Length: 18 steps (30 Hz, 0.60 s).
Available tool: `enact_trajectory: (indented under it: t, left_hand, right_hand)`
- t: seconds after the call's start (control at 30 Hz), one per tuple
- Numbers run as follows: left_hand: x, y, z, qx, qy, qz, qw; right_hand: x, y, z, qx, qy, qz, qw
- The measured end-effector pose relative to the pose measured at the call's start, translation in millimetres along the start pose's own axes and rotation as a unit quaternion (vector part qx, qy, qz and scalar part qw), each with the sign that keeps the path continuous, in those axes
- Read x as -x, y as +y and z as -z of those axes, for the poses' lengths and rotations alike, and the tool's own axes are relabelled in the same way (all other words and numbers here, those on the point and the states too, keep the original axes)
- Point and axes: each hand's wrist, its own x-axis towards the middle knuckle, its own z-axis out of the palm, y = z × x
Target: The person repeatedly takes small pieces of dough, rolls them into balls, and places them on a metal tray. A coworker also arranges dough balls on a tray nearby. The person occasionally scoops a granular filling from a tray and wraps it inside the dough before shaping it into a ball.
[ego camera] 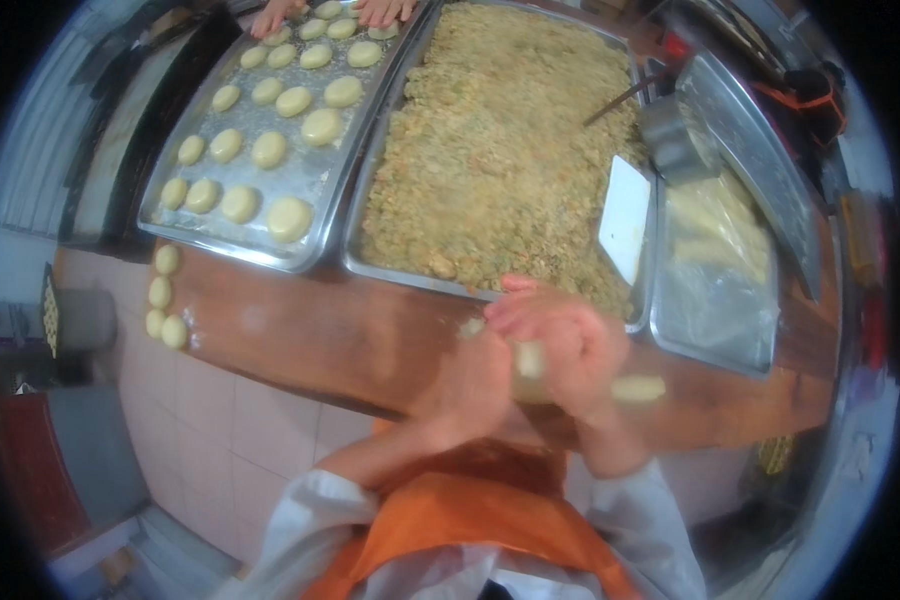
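Note:
My left hand (469, 382) and my right hand (577, 345) are close together over the wooden table's front edge, both blurred. Pale dough (529, 360) shows between them; whether either hand grips it is unclear. A short dough piece (639, 388) lies on the table right of my right hand. Just beyond my hands stands a large metal tray (412, 280) of chopped filling (502, 150), with a white plastic scraper (625, 217) at its right side. Several small dough balls (167, 259) lie at the table's left end.
A metal tray (225, 251) of flattened dough rounds (289, 219) stands at the left; another person's hands (277, 16) touch its far end. At the right are a tray (712, 360) with plastic-covered dough (720, 225), a metal container (675, 139) and a tilted tray (757, 157).

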Motion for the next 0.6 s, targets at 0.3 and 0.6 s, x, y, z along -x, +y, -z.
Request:
enact_trajectory:
  t: [0.3,0.6]
  left_hand:
    - [2,17,9,-0.043,-0.024,0.013,0.999]
    - [4,16,2,0.080,0.024,-0.013,0.996]
  right_hand:
    - [-6,-24,-26,-0.076,0.071,-0.081,0.991]
    - [-4,-20,-29,-0.211,0.121,-0.089,0.966]
